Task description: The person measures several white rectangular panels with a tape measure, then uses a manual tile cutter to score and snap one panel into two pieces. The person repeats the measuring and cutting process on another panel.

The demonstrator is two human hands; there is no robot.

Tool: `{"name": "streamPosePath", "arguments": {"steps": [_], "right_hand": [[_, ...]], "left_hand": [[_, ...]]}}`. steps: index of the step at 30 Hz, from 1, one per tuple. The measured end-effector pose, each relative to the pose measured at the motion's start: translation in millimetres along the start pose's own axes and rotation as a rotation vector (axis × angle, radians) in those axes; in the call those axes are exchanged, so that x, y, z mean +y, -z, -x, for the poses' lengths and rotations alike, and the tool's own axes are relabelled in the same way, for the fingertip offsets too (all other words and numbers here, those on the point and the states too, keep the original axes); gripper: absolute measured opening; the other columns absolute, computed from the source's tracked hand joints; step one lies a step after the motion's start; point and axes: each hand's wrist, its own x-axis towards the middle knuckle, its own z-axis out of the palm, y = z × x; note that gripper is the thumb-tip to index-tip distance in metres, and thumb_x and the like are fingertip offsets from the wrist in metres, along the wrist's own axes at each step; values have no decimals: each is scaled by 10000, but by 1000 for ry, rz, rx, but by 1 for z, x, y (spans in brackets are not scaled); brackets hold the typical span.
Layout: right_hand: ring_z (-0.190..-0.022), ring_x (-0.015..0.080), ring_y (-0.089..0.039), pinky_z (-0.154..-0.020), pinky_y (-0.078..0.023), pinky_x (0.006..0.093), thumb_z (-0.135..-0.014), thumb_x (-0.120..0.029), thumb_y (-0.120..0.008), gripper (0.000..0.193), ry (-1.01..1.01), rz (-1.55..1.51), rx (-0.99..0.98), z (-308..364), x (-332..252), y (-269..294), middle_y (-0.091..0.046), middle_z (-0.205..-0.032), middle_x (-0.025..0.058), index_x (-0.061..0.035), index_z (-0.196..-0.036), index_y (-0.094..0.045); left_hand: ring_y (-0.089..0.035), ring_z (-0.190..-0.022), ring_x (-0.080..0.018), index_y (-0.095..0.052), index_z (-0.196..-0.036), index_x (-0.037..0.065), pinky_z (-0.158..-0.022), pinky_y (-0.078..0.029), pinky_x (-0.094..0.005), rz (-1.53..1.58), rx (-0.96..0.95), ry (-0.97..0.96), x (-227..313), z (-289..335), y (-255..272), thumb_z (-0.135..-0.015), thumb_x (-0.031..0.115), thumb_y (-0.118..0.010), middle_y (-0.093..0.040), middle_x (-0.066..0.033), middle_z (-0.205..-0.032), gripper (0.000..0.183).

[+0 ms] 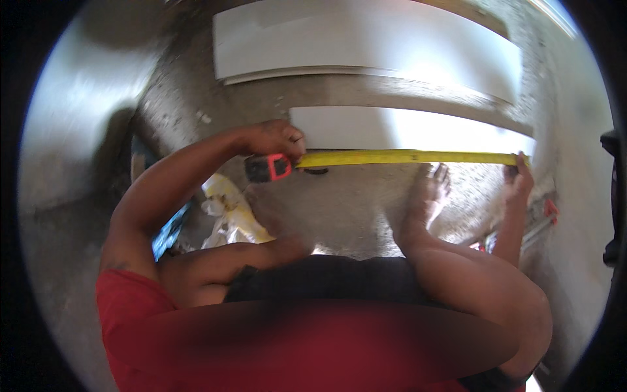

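Observation:
A narrow white board (366,127) lies on the floor in front of me. Along its near long edge runs the yellow blade (405,157) of a tape measure, pulled straight from left to right. The red and black tape measure case (268,168) sits just past the board's left end. My left hand (281,138) is closed there, its fingers curled on the tape where it leaves the case; its grip is partly hidden. At the board's right end, my right hand (518,176) pinches the end of the blade against the corner.
Larger white panels (366,42) lie beyond the narrow board. My bare foot (431,193) rests close to the blade. White and yellow plastic bags (232,212) lie to the left. Walls rise on both sides, and a red-ended tool (550,209) lies by the right wall (581,196).

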Motion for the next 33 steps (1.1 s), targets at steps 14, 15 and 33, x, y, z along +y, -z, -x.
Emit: {"name": "streamPosePath", "arguments": {"steps": [14,15,33], "right_hand": [[-564,105,-568,-485,-451,213,-794,-344,-769,442,-78,510,-37,-43,-10,22,-611,-715,18,-13,-1026,-590],[-541,101,-559,-469,-443,210,-784,-352,-778,467,-33,603,51,-42,-8,23,-604,-691,14,-10,-1038,-588],[-727,136,-596,-655,-478,260,-851,-87,-685,143,432,777,-193,-7,7,20,-669,-845,54,6,-957,-663]], "left_hand": [[-593,-733,-85,-713,-901,31,-666,-471,-253,-104,192,-29,-42,9,14,-800,240,-744,-681,-25,-806,233],[-594,-739,-86,-713,-901,30,-672,-472,-254,-64,161,-3,-42,9,16,-798,241,-746,-682,-28,-808,237],[-586,-761,-73,-714,-939,18,-703,-481,-254,-78,161,-34,-41,1,19,-812,261,-741,-685,-23,-832,276]]}}
